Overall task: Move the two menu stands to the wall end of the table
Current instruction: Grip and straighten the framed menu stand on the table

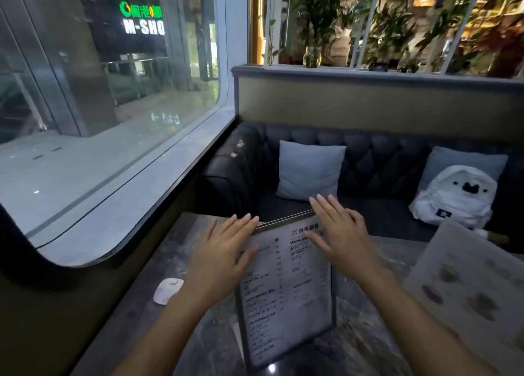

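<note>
Head view: both hands are raised over a dark marbled table [368,262], palms down, fingers extended and slightly spread.

Left hand [218,258]: fingers straight, not curled around anything. The fingertips reach the upper left corner of the upright menu stand [286,293]; the thumb lies across the left edge of its printed face. Whether the skin actually presses the frame cannot be told.

Right hand [338,238]: fingers likewise flat and open, holding nothing. The fingertips extend past the top edge of the same stand at its upper right corner; the thumb overlaps the printed sheet near the heading.

The menu stand sits between and below the two hands, standing on the table, its dark frame enclosing a white sheet with black text, tilted back away from the viewer.

A second menu stand [470,287], pale with brown food pictures and blurred, lies to the outer side of the right fingers, well apart from them.

A small white object [167,290] rests on the table below and outward of the left wrist.

Beyond the fingertips: a dark tufted sofa [377,160] with a grey cushion [309,171] and a white backpack [456,197]. A large window [113,92] runs along the left-hand side.
</note>
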{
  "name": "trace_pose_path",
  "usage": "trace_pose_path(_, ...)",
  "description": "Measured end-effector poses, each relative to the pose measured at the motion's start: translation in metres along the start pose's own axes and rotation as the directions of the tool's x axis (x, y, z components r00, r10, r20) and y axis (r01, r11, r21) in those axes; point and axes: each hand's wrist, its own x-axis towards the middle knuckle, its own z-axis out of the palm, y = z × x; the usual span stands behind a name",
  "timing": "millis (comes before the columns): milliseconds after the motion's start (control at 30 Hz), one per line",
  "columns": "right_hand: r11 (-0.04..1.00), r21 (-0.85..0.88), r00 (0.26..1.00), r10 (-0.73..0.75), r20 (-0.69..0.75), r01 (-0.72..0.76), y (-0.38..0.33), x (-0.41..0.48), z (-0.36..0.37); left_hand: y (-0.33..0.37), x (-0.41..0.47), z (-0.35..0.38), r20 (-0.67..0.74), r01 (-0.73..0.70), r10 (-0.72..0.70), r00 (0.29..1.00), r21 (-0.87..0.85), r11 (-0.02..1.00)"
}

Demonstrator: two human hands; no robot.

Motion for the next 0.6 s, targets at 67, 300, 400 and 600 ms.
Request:
trace_pose_path(67,1.000,0.003,1.000,0.000,0.028,0.000,0.001,0.002,0.002,-0.001,0.001,-0.001,-0.057,-0.038,0.039,0.998,0.009,0.999)
trace_pose_path(300,0.999,0.044,0.993,0.036,-0.114,-0.031,0.001,0.010,0.002,0.000,0.005,-0.008,-0.279,0.012,-0.013,0.960,-0.004,1.000)
trace_pose_path(400,0.996,0.069,0.983,0.073,-0.166,-0.062,-0.001,0.016,0.002,0.004,0.007,-0.011,-0.279,0.059,-0.061,0.958,-0.017,0.998)
trace_pose_path(600,0.989,0.094,0.974,0.132,-0.184,-0.116,-0.001,0.024,-0.002,0.008,0.016,-0.011,-0.249,0.120,-0.116,0.962,-0.002,0.993)
